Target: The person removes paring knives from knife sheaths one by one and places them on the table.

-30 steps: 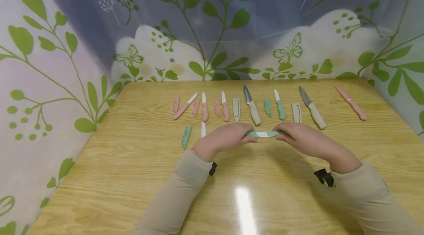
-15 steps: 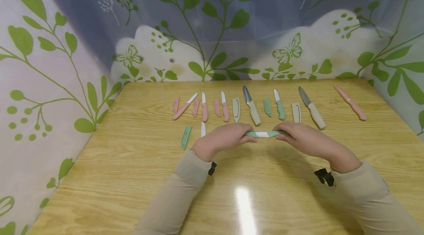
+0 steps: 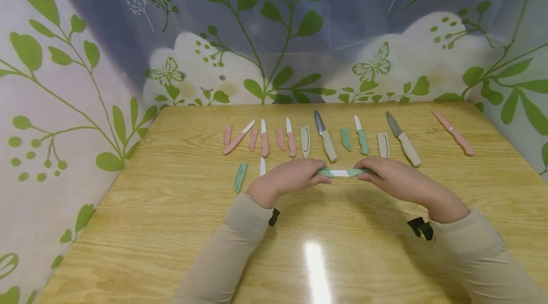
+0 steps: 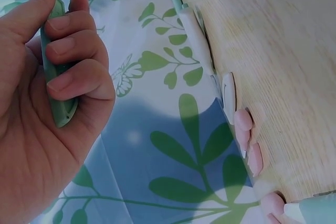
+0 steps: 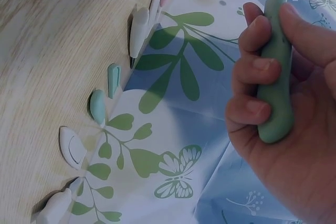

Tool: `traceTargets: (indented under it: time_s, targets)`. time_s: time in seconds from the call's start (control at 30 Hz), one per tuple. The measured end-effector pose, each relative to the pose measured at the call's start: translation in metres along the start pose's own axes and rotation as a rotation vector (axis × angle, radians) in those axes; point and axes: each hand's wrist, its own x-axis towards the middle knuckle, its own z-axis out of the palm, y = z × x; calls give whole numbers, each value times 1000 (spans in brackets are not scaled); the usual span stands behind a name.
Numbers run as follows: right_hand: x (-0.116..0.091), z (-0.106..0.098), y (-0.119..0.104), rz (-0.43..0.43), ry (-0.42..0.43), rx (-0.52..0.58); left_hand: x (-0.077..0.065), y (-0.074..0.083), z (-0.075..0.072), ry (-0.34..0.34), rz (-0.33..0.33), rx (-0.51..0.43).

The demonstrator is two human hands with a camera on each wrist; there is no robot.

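In the head view, both hands hold a green-handled paring knife above the table. My left hand (image 3: 295, 175) grips its green blade sheath (image 4: 58, 66), fingers curled round it in the left wrist view. My right hand (image 3: 398, 182) wraps round the knife's green handle (image 5: 275, 72). Between the hands shows a short stretch of white blade (image 3: 340, 173); its tip end is hidden in the sheath. Near my left wrist lie another green sheath (image 3: 241, 178) and a white blade (image 3: 263, 166), whose handle is hidden behind that hand.
Along the table's back lie several pink-handled knives (image 3: 264, 144) and sheaths, a green-handled knife (image 3: 363, 141) with its sheath (image 3: 345, 139), and beige-handled knives (image 3: 328, 146) with sheaths. A pink sheathed knife (image 3: 454, 133) lies far right. A leaf-patterned cloth (image 3: 274, 71) borders the wooden table (image 3: 171, 228).
A slightly longer stretch of blade shows between the sheath and the handle, as my right hand has shifted a touch to the right. Everything on the table lies as before.
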Motion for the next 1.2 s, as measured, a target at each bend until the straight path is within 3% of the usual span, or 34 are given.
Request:
traceTargets:
  time_s: [0.63, 1.2]
  targets:
    - [0, -4, 2, 23, -16, 42, -2, -4, -2, 19, -20, -40]
    - [-3, -10, 8, 44, 6, 29, -10, -11, -11, 58, -11, -13]
